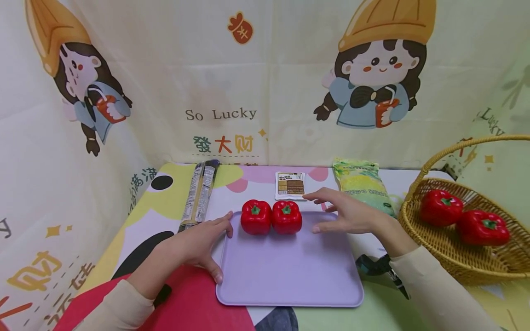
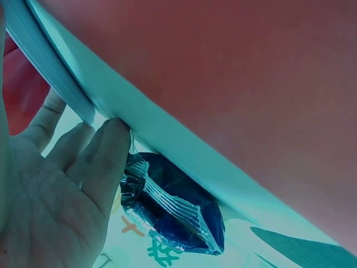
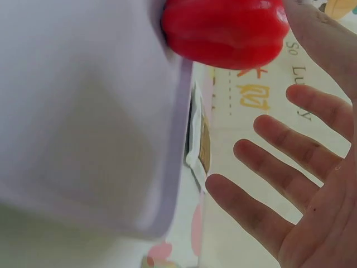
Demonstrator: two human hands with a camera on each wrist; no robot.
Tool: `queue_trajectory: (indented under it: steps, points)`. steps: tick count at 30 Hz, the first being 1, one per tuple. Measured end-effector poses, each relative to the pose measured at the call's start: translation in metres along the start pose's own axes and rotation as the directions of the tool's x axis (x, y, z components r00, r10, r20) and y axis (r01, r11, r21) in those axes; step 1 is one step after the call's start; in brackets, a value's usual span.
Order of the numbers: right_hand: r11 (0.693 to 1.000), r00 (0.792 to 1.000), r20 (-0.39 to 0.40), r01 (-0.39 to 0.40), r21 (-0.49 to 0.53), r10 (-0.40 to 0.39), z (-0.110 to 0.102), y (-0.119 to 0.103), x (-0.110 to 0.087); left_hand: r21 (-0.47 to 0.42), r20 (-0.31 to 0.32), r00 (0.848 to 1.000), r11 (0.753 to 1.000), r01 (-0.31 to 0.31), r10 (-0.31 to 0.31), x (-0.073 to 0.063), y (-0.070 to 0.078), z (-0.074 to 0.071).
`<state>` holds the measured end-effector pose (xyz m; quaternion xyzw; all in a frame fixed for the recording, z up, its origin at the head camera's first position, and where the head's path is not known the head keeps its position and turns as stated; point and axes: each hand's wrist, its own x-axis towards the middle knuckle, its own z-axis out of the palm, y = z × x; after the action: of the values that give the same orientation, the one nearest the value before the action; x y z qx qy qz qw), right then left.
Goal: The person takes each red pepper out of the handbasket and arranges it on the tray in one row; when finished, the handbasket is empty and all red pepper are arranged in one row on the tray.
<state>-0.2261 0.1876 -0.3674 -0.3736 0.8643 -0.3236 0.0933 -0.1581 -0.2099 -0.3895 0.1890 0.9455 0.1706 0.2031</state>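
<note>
Two red bell peppers, the left one (image 1: 256,217) and the right one (image 1: 286,217), stand side by side at the far edge of a lilac tray (image 1: 290,276). My left hand (image 1: 194,246) lies along the tray's left rim, thumb and fingertips at the edge, fingers fairly straight. To the right of the right pepper, my right hand (image 1: 348,211) is spread over the tray's far right part and holds nothing. The right wrist view shows its fingers apart, near a red pepper (image 3: 223,30) but with a gap to the fingertips.
A wicker basket (image 1: 468,273) on the right holds two more red peppers (image 1: 441,208). Behind the tray lie a small white-and-brown packet (image 1: 290,185) and a green-yellow bag (image 1: 362,184). A long dark package (image 1: 199,193) lies at the left; a black object (image 1: 374,265) sits by the right sleeve.
</note>
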Motion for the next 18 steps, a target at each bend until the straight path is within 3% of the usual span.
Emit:
queue_trajectory:
  steps: [18]
  points:
    - [0.988,0.997,-0.001,-0.079,-0.131,0.080,-0.028,0.004,-0.028,-0.003,0.000,1.000,1.000,0.000,0.000,-0.001,-0.001,0.000]
